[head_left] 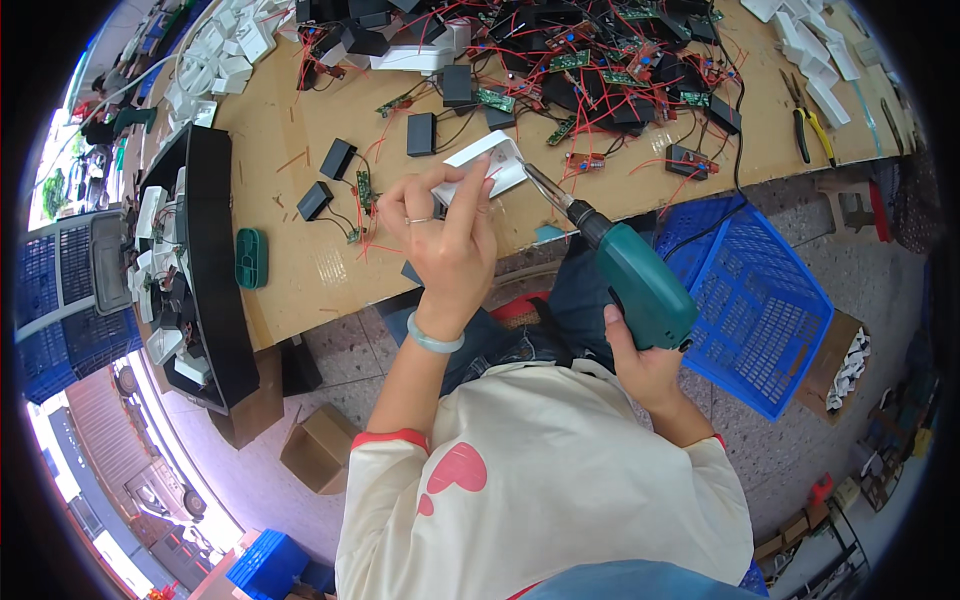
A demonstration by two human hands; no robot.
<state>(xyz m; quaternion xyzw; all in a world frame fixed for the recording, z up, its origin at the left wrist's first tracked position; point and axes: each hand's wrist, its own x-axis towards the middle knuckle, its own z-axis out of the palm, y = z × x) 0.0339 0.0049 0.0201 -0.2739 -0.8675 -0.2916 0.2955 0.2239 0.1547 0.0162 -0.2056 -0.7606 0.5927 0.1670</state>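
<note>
Near the middle of the frame, on the edge of the wooden bench [300,270]: left hand [445,235] with its grip closed around a white plastic case [490,165], one finger pressed flat on top. Just to the right: right hand [640,370] with its grip wrapped tight on a green power screwdriver [635,280]. Long metal tip touching the side of the white case, so probably in the middle of putting in a screw. Not clear from here how many screws already sit in this case.

Across the top of the frame: lots of black boxes [421,133], small green boards [570,60] and red wires [600,105], all loose, so plenty seemingly left to do. Upper left and upper right: stacks of white cases [225,55]. Far left: black tray [215,270] full of white parts. Right of the knees: blue basket [760,310] on the floor. Upper right on the bench: yellow pliers [815,130].
</note>
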